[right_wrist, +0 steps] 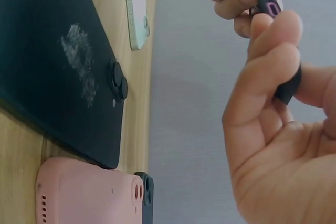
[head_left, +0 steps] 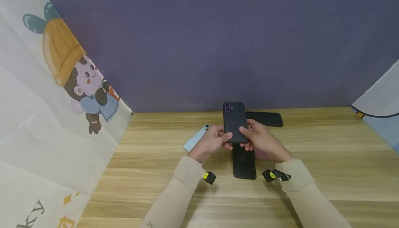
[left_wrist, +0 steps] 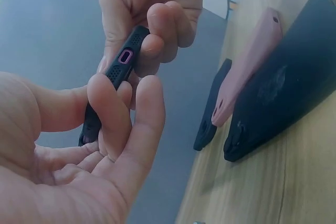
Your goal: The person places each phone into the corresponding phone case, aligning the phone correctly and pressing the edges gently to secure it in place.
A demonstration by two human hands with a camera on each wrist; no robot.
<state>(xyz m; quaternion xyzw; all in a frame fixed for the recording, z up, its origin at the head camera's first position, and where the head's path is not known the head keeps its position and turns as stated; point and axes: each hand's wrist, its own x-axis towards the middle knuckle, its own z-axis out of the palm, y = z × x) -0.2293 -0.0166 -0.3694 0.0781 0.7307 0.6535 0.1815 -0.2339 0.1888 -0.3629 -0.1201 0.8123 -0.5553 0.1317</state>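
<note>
Both hands hold up a phone in a black case (head_left: 234,120), its back towards the head camera and two purple-ringed lenses at the upper left. My left hand (head_left: 215,140) grips the lower left side, thumb on the back. At the lower right, my right hand (head_left: 262,140) does the same, its thumb also on the back. A purple-edged port opening (left_wrist: 125,56) shows in the case's bottom edge in the left wrist view. Below the held phone lies a black phone (head_left: 244,164), its top end hidden behind it in the head view.
On the wooden table (head_left: 149,172) lie a pale blue-green phone (head_left: 195,138) to the left, a dark phone (head_left: 267,119) at the back right, and a pink phone (right_wrist: 89,192), mostly hidden by the right hand in the head view. A grey-blue partition (head_left: 199,47) stands behind.
</note>
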